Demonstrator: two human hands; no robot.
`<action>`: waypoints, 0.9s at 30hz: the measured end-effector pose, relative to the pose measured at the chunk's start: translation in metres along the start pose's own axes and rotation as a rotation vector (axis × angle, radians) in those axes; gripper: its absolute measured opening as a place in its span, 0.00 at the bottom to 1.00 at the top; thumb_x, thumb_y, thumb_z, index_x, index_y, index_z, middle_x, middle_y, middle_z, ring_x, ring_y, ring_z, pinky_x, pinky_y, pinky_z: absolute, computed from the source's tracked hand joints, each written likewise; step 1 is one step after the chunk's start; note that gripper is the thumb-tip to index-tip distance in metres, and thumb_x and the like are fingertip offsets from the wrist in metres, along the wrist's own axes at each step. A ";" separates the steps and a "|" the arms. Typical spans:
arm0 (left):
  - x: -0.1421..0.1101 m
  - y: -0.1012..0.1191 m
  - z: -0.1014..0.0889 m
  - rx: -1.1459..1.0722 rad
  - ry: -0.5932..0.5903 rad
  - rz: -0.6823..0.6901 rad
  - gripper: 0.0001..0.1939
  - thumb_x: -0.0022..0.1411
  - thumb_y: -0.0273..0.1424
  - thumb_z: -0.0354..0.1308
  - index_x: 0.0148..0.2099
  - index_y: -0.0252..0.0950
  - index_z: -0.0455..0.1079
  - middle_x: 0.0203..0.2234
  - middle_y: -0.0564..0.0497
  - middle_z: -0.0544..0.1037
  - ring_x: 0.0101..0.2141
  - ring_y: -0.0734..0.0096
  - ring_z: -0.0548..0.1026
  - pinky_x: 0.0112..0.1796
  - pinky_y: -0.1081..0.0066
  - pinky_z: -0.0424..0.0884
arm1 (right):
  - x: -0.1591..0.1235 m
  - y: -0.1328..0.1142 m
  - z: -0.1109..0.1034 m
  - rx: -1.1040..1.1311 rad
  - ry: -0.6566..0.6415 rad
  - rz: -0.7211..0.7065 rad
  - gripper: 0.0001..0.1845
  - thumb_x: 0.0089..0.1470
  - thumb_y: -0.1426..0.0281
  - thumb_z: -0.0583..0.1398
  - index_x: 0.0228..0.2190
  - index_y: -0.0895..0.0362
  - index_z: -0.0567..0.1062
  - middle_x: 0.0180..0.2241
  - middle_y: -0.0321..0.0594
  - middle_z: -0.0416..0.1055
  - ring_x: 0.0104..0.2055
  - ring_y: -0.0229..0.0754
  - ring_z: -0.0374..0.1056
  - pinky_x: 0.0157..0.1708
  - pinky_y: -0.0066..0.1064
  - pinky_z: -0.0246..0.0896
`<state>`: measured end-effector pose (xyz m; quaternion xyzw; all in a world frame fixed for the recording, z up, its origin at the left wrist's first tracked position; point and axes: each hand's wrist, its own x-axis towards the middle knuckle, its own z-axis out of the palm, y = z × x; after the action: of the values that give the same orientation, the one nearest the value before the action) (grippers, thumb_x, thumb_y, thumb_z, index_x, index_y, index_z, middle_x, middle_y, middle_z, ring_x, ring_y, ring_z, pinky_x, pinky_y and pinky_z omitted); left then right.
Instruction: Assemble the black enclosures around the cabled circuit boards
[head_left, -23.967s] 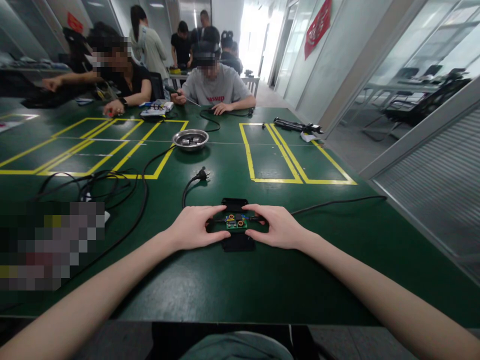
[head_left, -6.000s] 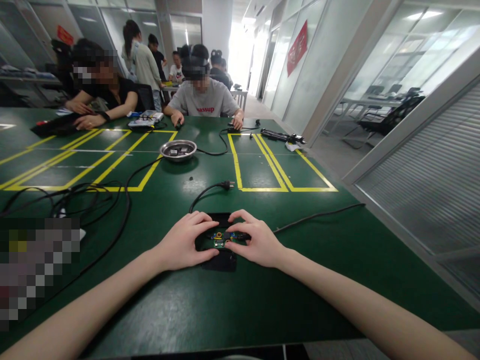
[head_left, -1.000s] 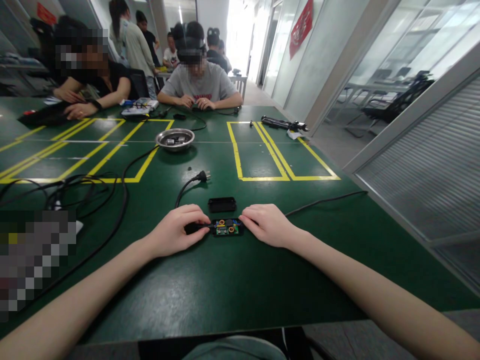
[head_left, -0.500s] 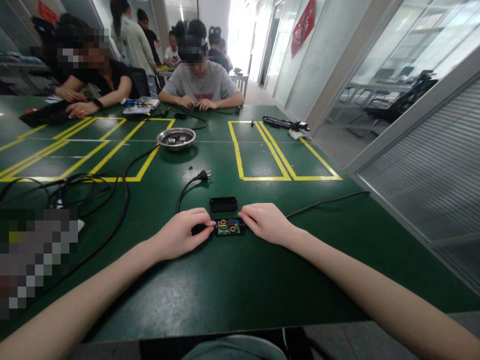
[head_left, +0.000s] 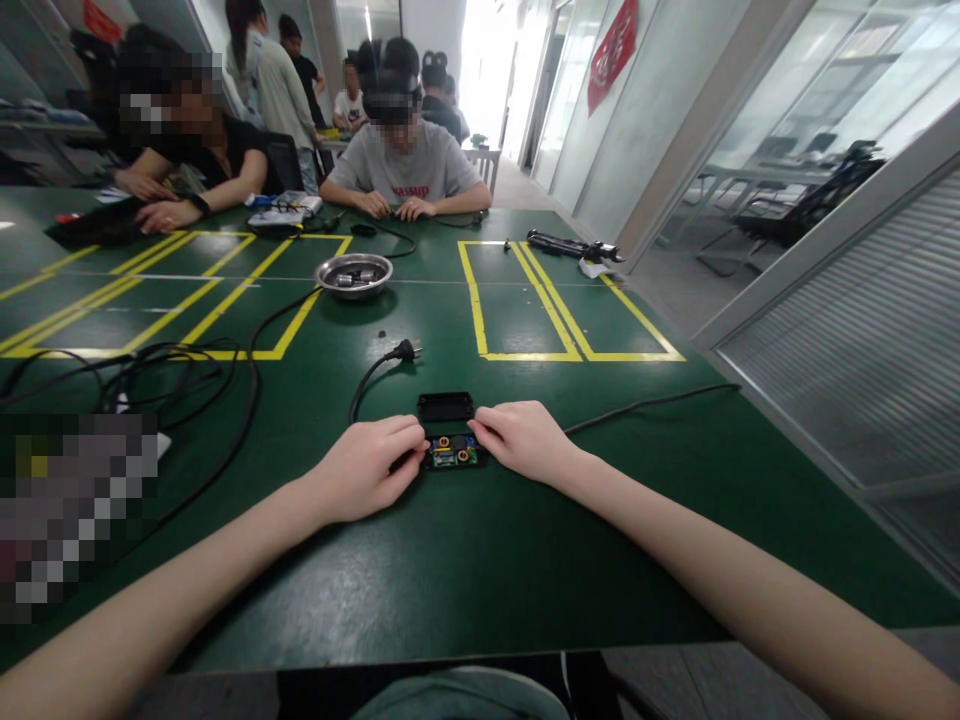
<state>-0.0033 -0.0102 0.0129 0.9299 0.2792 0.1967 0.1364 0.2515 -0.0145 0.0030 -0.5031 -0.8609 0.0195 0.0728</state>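
Note:
A small green circuit board (head_left: 455, 455) with copper-wound coils lies in a shallow black plastic case half (head_left: 454, 467) on the green table. My left hand (head_left: 377, 462) is closed at the case's left end, thumb and fingers pinching the black cable there. At the right end, the bunched fingertips of my right hand (head_left: 523, 440) press on the case's upper corner; what they grip is hidden. Another black cable (head_left: 652, 403) runs out from behind that hand to the right. Just beyond the board sits the second black case half (head_left: 445, 406), hollow side up.
A plug on a cord (head_left: 405, 350) lies past my left hand. Farther off stands a metal bowl (head_left: 354, 290) holding small metal parts. Coiled cables (head_left: 180, 365) lie at left, a black tripod-like stand (head_left: 574, 246) at far right. Two people sit across the table (head_left: 480, 580).
Earlier the board was held between spread fingers over the case halves; now it sits inside one half. Over the last second my right fingertips shifted slightly onto the upper right corner.

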 end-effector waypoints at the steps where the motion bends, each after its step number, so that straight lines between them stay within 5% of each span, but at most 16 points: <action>1: 0.000 0.000 0.000 0.009 0.006 -0.007 0.08 0.70 0.26 0.50 0.37 0.37 0.68 0.31 0.51 0.75 0.31 0.69 0.74 0.31 0.73 0.67 | 0.001 0.000 0.001 -0.001 0.014 0.002 0.18 0.71 0.66 0.55 0.30 0.57 0.76 0.28 0.42 0.78 0.30 0.41 0.71 0.30 0.33 0.45; 9: -0.001 -0.005 0.000 -0.006 0.110 -0.003 0.09 0.68 0.28 0.52 0.38 0.36 0.73 0.40 0.47 0.78 0.37 0.67 0.78 0.37 0.71 0.73 | -0.003 0.013 0.004 0.101 0.262 -0.047 0.14 0.68 0.66 0.58 0.30 0.56 0.76 0.26 0.39 0.75 0.29 0.40 0.69 0.31 0.31 0.52; 13: 0.000 -0.013 0.000 -0.049 0.325 -0.208 0.11 0.70 0.33 0.54 0.44 0.35 0.77 0.39 0.46 0.80 0.38 0.64 0.79 0.42 0.66 0.75 | -0.005 0.020 0.002 0.116 0.386 -0.063 0.14 0.68 0.67 0.55 0.35 0.57 0.79 0.32 0.42 0.77 0.34 0.43 0.72 0.36 0.33 0.61; 18: 0.008 -0.029 0.007 -0.085 0.250 -0.374 0.15 0.68 0.37 0.56 0.45 0.36 0.81 0.39 0.45 0.82 0.43 0.58 0.79 0.45 0.60 0.75 | -0.002 0.024 0.009 0.163 0.271 -0.016 0.14 0.67 0.69 0.57 0.49 0.56 0.79 0.44 0.47 0.76 0.44 0.48 0.73 0.44 0.39 0.69; 27: 0.017 -0.019 0.010 -0.294 0.193 -0.467 0.13 0.64 0.37 0.60 0.39 0.37 0.83 0.34 0.48 0.86 0.35 0.63 0.80 0.39 0.66 0.74 | -0.004 0.027 0.006 0.492 0.213 0.040 0.06 0.64 0.71 0.61 0.34 0.55 0.78 0.35 0.39 0.76 0.35 0.41 0.70 0.37 0.33 0.65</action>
<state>0.0055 0.0135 0.0019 0.7879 0.4658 0.2856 0.2839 0.2760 -0.0039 -0.0067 -0.4863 -0.8078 0.1766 0.2826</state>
